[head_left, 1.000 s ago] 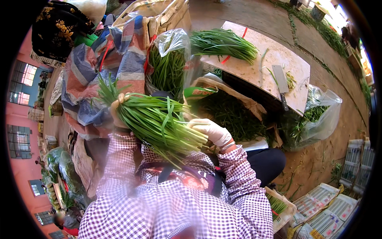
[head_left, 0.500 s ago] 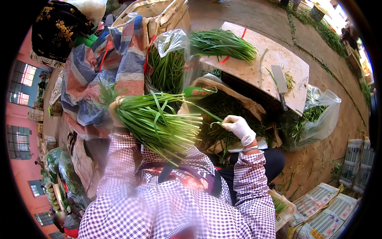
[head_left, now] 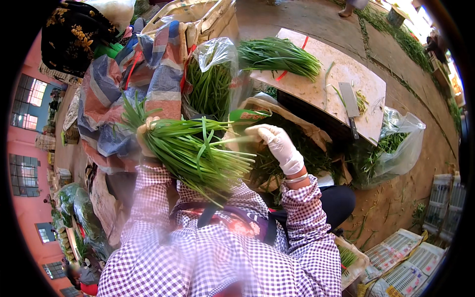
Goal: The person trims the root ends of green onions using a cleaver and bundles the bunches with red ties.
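We hold the chive bundle point(head_left: 198, 151) in our gloved left hand point(head_left: 144, 136), closed around its root end. Our gloved right hand point(head_left: 279, 144) pinches one loose leaf just right of the bundle, below the cutting board point(head_left: 326, 84).

board: pale wooden chopping board point(head_left: 316, 89), at 1 o'clock
on it, 12 o'clock end: bunch of green chives point(head_left: 277, 55)
on it, 3 o'clock edge: cleaver point(head_left: 350, 101)
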{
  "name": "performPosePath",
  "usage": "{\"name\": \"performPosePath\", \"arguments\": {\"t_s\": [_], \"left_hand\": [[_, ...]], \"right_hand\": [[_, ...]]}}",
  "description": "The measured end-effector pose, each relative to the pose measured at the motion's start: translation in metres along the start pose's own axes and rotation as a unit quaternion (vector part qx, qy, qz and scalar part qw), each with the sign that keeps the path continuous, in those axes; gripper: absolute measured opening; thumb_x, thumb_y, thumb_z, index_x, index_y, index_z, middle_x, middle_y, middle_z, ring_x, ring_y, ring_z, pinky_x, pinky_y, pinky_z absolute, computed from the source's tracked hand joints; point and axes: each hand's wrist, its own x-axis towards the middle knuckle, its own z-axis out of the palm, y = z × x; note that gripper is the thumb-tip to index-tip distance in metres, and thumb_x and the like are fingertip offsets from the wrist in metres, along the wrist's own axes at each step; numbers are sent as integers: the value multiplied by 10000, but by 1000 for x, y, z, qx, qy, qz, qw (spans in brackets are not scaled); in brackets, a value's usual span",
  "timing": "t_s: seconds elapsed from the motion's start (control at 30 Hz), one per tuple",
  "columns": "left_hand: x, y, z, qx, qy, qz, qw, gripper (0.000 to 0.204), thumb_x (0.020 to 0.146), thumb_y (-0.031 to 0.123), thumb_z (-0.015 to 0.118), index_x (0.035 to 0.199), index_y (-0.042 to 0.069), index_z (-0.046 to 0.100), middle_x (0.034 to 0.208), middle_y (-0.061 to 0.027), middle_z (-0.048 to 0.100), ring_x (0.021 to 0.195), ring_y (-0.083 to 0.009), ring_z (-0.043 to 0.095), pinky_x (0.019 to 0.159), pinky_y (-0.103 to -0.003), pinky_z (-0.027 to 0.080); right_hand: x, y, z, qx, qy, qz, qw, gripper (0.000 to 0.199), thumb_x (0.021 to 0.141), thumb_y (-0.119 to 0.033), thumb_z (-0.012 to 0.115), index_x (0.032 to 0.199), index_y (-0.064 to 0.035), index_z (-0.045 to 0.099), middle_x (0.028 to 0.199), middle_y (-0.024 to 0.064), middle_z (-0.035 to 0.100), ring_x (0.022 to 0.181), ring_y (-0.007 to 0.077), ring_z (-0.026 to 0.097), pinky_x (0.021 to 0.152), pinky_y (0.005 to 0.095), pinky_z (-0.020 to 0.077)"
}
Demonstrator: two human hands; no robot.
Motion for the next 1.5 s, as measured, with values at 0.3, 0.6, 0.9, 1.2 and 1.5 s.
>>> {"name": "performPosePath", "arguments": {"t_s": [0.3,0.6,0.9,1.2,1.5], "left_hand": [[7,-9,12,38,-25,-21,999,144,891,237,551,831,125,483,864,17,489,803,-135,517,803,-322,457],[2,-9,11,32,-10,-23,999,160,895,213,559,818,114,461,845,12,482,785,-145,536,774,-349,474],[-2,-1,-4,35,-3,-21,999,153,882,248,553,833,120,485,854,14,495,804,-147,536,781,-328,465],[-8,0,-11,15,18,-24,999,153,875,246,568,820,124,493,855,22,506,832,-126,527,828,-322,455],[-14,1,-13,-17,65,-11,998,144,863,154,565,827,124,429,824,32,462,820,-116,482,841,-289,413]], "right_hand": [[6,-6,50,-93,-45,72,992,286,895,-250,694,935,32,706,799,53,678,737,120,587,706,277,493],[1,-21,37,181,20,12,983,71,918,-74,600,925,-20,646,778,14,633,706,96,566,670,236,462],[-28,-19,-27,165,94,-22,982,78,908,-100,632,920,-31,666,771,-6,631,671,66,554,617,203,436],[-42,24,-42,-303,157,-50,939,119,789,-111,722,867,-21,712,862,119,696,820,247,663,757,318,515],[21,67,18,-283,107,-63,951,220,791,-115,719,988,-17,705,922,151,687,872,266,659,804,338,515]]}}
